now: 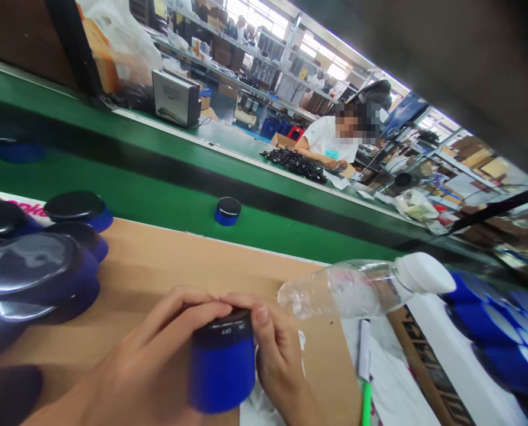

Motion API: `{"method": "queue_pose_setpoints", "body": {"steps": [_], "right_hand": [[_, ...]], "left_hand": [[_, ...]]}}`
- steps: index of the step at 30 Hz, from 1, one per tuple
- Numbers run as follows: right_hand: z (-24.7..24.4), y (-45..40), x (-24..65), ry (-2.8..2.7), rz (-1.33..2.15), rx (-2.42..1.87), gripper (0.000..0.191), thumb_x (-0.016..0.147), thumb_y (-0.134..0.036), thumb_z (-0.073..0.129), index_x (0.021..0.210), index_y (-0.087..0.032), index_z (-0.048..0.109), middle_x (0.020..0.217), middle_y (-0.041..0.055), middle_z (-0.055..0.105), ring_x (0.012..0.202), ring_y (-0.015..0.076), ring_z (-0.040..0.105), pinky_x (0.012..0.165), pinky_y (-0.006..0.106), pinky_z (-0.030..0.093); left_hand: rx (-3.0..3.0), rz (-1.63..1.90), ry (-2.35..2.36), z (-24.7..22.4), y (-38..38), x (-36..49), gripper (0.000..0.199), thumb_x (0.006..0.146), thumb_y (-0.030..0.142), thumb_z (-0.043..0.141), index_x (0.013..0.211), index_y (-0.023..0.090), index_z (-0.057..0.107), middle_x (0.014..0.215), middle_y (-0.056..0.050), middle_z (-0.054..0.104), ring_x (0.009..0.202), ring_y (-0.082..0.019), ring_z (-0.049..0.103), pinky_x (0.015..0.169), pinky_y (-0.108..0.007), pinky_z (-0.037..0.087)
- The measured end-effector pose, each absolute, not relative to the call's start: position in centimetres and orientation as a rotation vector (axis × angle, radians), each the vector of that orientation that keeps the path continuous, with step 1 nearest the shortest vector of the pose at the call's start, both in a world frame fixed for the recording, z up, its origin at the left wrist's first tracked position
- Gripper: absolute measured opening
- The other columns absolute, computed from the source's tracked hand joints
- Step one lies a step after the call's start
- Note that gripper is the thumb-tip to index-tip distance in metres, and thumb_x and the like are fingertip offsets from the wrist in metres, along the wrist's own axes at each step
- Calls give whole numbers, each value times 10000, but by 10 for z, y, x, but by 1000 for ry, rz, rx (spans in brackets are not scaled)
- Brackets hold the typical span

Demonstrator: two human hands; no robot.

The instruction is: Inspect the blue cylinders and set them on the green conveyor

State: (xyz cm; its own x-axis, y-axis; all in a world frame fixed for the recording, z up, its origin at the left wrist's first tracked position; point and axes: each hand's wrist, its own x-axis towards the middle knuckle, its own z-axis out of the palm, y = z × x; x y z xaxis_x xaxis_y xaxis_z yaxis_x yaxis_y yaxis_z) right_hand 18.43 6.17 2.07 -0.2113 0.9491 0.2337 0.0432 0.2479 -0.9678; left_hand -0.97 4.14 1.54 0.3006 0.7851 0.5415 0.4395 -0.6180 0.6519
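A blue cylindrical device [223,373] with a black top marked ON and OFF is held upright between my two hands over the brown cardboard surface. My left hand [157,349] wraps its left side, with fingers lying over the black top. Against its right side and top edge, my right hand [275,349] is closed, its thumb near the ON mark. A clear plastic bottle [357,290] with a white cap lies just beyond my right hand. Several more blue devices with black tops [33,266] are grouped at the left.
Another blue device [227,211] rests on the green belt [179,207] ahead. Blue cylinders [490,319] fill the right side. A green-and-white pen-like tool [365,378] lies near the front right. Across the belt a person [328,139] sits by a black pile [295,164].
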Motion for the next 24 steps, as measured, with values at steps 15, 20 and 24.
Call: {"method": "queue_pose_setpoints", "body": {"steps": [15, 20, 24], "right_hand": [[26, 56, 189, -1313, 1908, -915, 837, 978, -654, 641, 1666, -346, 280, 1686, 36, 453, 1554, 185, 437, 1290, 420, 328], [24, 56, 199, -1302, 2035, -813, 933, 977, -629, 660, 1694, -331, 141, 1714, 47, 383, 1590, 221, 371, 1316, 524, 231], [17, 52, 202, -1166, 2095, -796, 765, 1007, -552, 637, 1657, -403, 262, 1725, -51, 357, 1625, 212, 290, 1337, 510, 128]], "left_hand": [[2362, 1164, 1208, 9, 38, -17, 481, 1010, 115, 502, 1459, 282, 455, 1353, -22, 440, 1259, -92, 558, 1174, -56, 316], [2194, 1260, 1347, 14, 33, -8, 434, 975, 234, 568, 1380, 387, 546, 1236, -3, 527, 1065, -145, 664, 970, -149, 541], [2125, 1408, 1422, 4, 37, -4, 397, 948, 338, 539, 1328, 418, 625, 1166, -10, 623, 1039, -204, 668, 817, -248, 579]]}}
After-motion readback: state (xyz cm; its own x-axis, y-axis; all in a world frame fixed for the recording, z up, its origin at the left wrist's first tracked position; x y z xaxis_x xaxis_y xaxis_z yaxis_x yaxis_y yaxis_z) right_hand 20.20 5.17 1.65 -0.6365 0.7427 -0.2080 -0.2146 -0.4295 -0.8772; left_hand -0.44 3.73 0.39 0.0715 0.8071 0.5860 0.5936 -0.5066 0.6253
